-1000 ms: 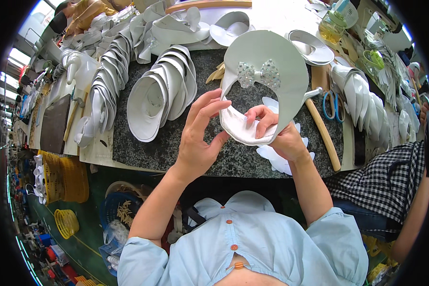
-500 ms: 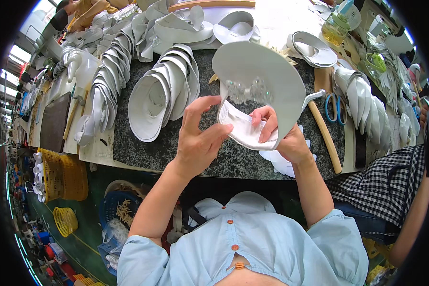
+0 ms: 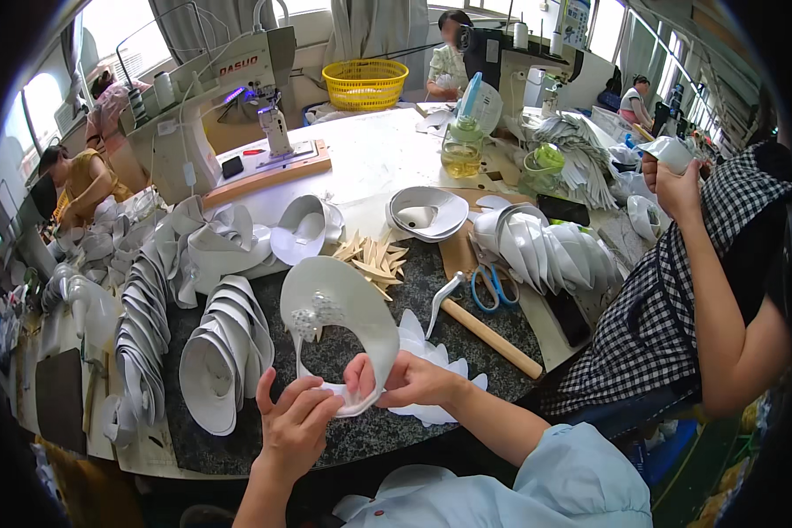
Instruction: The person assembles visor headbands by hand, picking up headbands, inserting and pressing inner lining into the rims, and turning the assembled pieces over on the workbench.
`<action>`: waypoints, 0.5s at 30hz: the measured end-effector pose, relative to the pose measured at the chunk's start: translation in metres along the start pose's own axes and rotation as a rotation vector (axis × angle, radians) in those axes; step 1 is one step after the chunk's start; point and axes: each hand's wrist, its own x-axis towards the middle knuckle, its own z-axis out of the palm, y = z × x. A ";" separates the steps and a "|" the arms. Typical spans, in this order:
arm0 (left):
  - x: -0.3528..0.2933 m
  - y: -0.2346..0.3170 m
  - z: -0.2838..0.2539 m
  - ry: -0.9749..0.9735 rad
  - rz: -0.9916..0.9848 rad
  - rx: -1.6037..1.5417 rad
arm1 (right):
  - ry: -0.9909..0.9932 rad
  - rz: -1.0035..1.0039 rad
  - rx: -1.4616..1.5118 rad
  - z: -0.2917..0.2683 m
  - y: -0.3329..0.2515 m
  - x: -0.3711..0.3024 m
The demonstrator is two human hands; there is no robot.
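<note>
A white shoe upper point(image 3: 374, 295) with a cluster of clear rhinestones is held up over the dark stone slab point(image 3: 326, 451). My right hand point(image 3: 427, 383) grips its narrow band from the right, some fingers inside the loop. At the band's left end, my left hand point(image 3: 292, 429) pinches the edge with thumb and fingers, the other fingers raised. Beneath my right hand lie white scalloped pieces point(image 3: 438, 356). Left of the held upper is a nested stack of white uppers point(image 3: 211, 378). Pale pointed strips point(image 3: 374, 260) are heaped behind it.
A wooden-handled hammer point(image 3: 493, 339) and blue-handled scissors point(image 3: 495, 289) lie on the right. More stacked uppers point(image 3: 546, 251) and a bottle of yellow liquid point(image 3: 462, 154) stand beyond. A sewing machine point(image 3: 211, 114) is far left. At right, a co-worker in checked cloth point(image 3: 651, 308) holds a white piece.
The view has lifted and turned, bringing the sewing machine, yellow basket and other people into sight. The upper stays between my hands; my left fingers have moved closer around the band's edge.
</note>
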 end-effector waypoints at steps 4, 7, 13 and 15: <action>0.016 0.001 -0.005 -0.152 -0.134 -0.434 | 0.157 0.066 0.113 0.003 -0.011 -0.009; 0.029 0.015 -0.010 -0.129 -0.197 -0.554 | 0.230 0.051 0.145 0.018 -0.014 -0.008; 0.013 0.019 0.000 -0.033 -0.349 -0.814 | 0.200 0.101 0.249 0.032 -0.009 0.000; 0.015 0.019 0.003 0.024 -0.315 -0.867 | 0.228 0.101 0.108 0.037 -0.013 -0.002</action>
